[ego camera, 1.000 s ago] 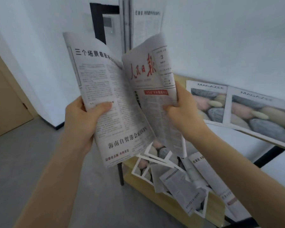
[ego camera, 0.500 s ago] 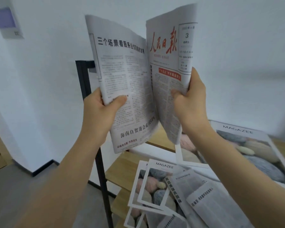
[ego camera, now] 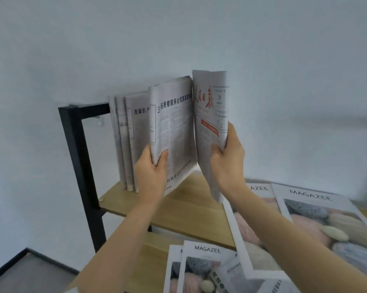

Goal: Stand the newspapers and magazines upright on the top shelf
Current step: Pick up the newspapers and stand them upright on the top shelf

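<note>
I hold a folded newspaper [ego camera: 178,127] upright over the wooden top shelf [ego camera: 186,206]. Its two halves are spread in a V. My left hand [ego camera: 152,172] grips the left half with the black headline. My right hand [ego camera: 228,159] grips the right half with the red masthead. The paper's lower edge hangs just above the shelf board. Three folded newspapers [ego camera: 126,142] stand upright to its left, against the black frame post [ego camera: 76,157]. Two MAGAZEE magazines [ego camera: 318,220] lie flat on the right of the same shelf.
On the lower shelf [ego camera: 153,256], more MAGAZEE magazines [ego camera: 201,269] and folded newspapers [ego camera: 227,278] lie in a loose pile. A plain white wall stands behind the rack. Grey floor shows at the lower left.
Both hands have carried the spread newspaper up and forward to the top shelf, beside the standing papers. My view has risen from the lower shelf to the top one.
</note>
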Demonstrator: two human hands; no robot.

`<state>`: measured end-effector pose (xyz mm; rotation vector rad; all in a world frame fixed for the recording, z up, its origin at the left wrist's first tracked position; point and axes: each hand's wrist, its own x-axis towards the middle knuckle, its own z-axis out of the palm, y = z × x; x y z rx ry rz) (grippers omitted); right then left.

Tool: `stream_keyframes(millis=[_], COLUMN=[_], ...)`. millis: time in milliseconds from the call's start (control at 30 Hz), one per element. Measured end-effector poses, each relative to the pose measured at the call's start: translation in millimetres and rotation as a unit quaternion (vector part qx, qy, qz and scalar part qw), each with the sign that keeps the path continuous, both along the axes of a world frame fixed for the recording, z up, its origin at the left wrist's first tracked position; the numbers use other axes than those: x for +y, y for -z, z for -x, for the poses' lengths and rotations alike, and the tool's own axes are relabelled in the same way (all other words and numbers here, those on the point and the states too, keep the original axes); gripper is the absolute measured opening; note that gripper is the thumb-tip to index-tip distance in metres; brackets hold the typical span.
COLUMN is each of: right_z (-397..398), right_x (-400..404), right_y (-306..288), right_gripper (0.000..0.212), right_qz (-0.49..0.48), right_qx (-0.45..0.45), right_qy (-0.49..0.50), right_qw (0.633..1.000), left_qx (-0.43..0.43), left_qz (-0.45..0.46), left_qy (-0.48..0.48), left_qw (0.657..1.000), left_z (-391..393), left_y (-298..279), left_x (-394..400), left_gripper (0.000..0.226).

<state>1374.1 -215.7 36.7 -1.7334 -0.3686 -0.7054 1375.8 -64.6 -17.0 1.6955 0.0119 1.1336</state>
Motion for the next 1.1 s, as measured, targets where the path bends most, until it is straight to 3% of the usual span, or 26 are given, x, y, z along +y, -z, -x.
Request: stream_keyframes(millis=[133,267,467,633,933,1100], right_z=[-20,-29,-38,-47,-60,-62], right_x=[15,27,50,70,84,85], right_y=[15,35,46,46,49,50], right_gripper=[0.063,0.062,0.066,0.064,0.066,0.064], right_qz=[0.035,0.061,0.075,0.055,0.046,0.035], right_qx=[0.003,0.031,0.052,0.054,0.06,0.062], right_qy=[-0.011,-0.043,-0.078,-0.08,-0.072,-0.06], right_qw=[0.999,0.997,0.993,0.994,0.995,0.996], left_qx=[-0.007,0.01,-0.066,-0.104,-0.046,-0.051], left_qz=[-0.007,-0.071,-0.226,-0.268,-0.328,-0.393], left_qy=[-0.016,-0.055,-0.2,-0.255,-0.321,-0.299], left_qw=[1.0,0.996,0.951,0.923,0.887,0.868], left_z=[-23,-25,-42,-69,-83,-81], left_y=[15,33,36,36,27,-14], left_x=[8,23,41,60,74,82], left_gripper=[0.003,0.009,0.026,0.024,0.073,0.076])
